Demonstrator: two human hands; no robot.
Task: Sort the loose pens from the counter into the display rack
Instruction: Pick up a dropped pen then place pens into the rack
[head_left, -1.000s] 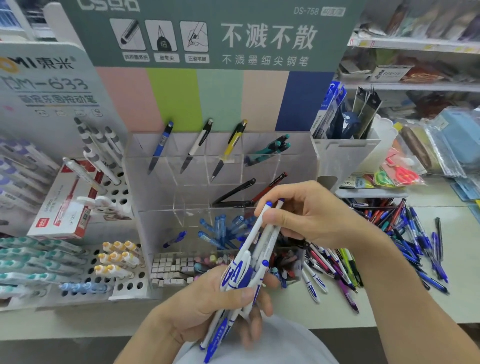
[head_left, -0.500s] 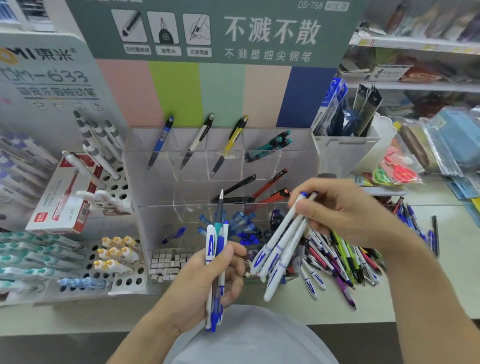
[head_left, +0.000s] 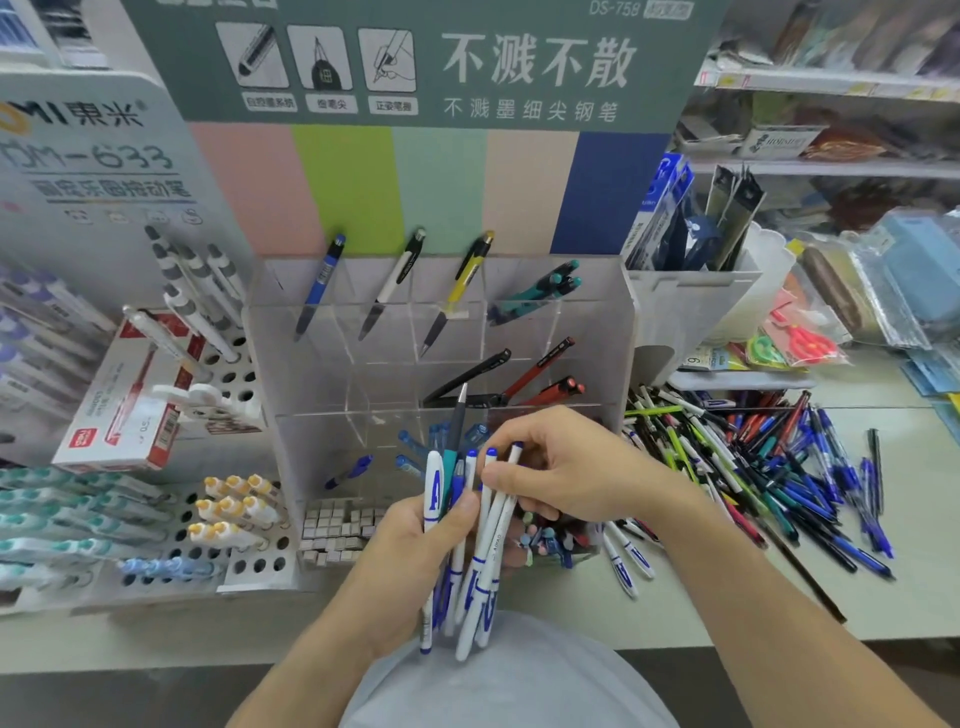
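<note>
Pens of white and blue plastic (head_left: 480, 545) feel light, stiff, slippery; our left hand (head_left: 415, 551) clamps them mid-barrel, right hand (head_left: 561, 467) pinches caps at twelve o'clock.

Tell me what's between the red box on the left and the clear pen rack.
In the head view, a white peg-hole stand with grey-and-white pens sits between the red box and the clear rack.

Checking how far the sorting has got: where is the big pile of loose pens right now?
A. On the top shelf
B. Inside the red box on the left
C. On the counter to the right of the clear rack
C: the loose pens lie spread on the counter, right of the clear rack.
</note>
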